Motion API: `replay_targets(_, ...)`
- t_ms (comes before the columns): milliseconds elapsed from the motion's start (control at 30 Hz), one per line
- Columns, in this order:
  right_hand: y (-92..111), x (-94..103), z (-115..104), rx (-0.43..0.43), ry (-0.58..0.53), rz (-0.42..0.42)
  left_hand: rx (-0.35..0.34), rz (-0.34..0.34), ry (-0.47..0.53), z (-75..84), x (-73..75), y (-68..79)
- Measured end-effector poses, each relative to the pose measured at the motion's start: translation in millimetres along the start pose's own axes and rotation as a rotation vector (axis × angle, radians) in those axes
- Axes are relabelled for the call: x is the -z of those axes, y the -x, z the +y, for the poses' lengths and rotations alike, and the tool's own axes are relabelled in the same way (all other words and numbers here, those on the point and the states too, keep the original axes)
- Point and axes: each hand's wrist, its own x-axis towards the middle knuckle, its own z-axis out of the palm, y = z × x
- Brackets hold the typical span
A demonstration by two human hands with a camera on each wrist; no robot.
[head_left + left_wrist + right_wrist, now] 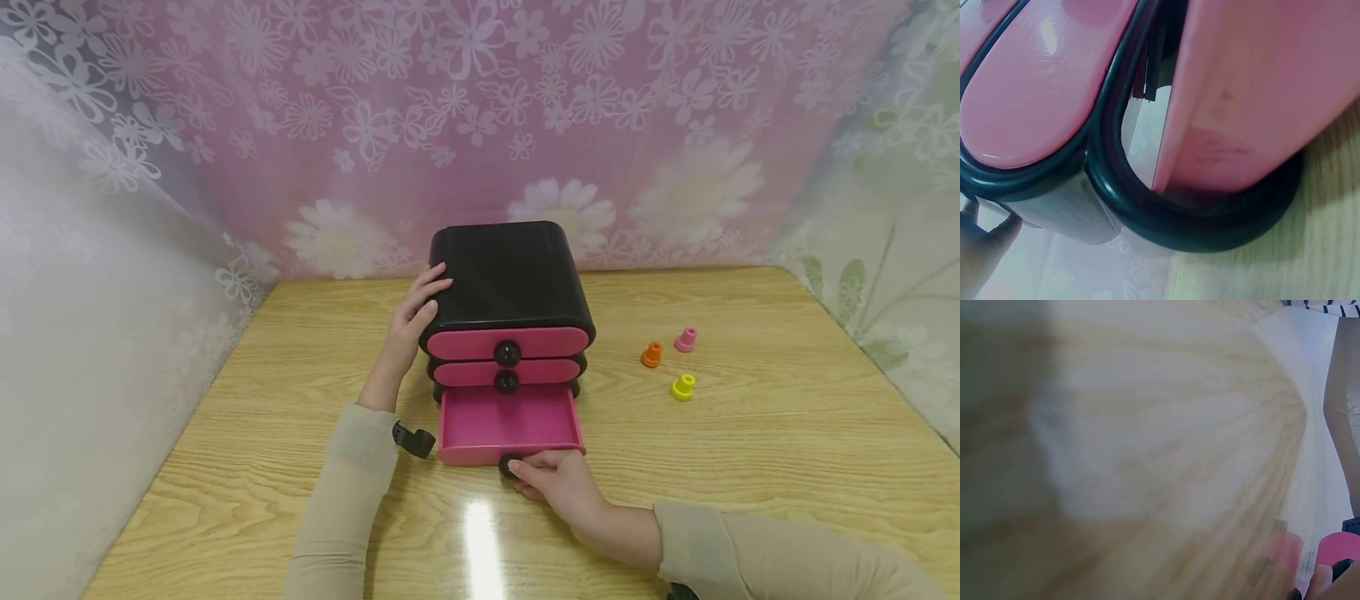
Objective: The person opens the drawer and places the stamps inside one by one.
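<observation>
Head view: one black cabinet point(510, 275), set on the tabletop point(292, 433). Bottom drawer point(471, 455), pink, extended toward the person; its long front is laid crosswise, left to right. Its black knob point(504, 467) is pinched between thumb and fingers of the right-hand grip point(564, 490), the nearer one; the drawer is sited beyond and leftward of it. Left-hand grip point(414, 315): fingers spread, rested against the cabinet's left side and top edge. Orange peg point(652, 355), pink peg point(686, 340), yellow peg point(683, 387): grouped rightward, well apart from the cabinet.
</observation>
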Motion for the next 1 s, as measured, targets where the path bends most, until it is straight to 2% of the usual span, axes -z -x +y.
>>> replay_targets(333, 0.1, -0.4, 1.4, 0.005, -0.019, -0.003, -0.028, -0.008, 0.017, -18.4, 5.1, 0.0)
replay_targets(433, 0.2, -0.6, 2.1, -0.001, -0.008, -0.007, -0.013, -0.005, 0.007, -13.5, 3.8, 0.1)
replay_targets(667, -0.3, -0.4, 2.6, -0.012, 0.012, -0.02, 0.009, 0.0, -0.029, 10.6, -2.9, -0.3)
replay_targets(767, -0.4, 0.0, 3.0, -0.016, 0.014, -0.025, 0.01, -0.004, -0.034, 12.6, -3.6, -0.1)
replay_targets(1000, -0.3, 2.5, 3.4, -0.018, 0.022, -0.059, 0.013, -0.008, -0.009, -6.0, 1.9, 0.2)
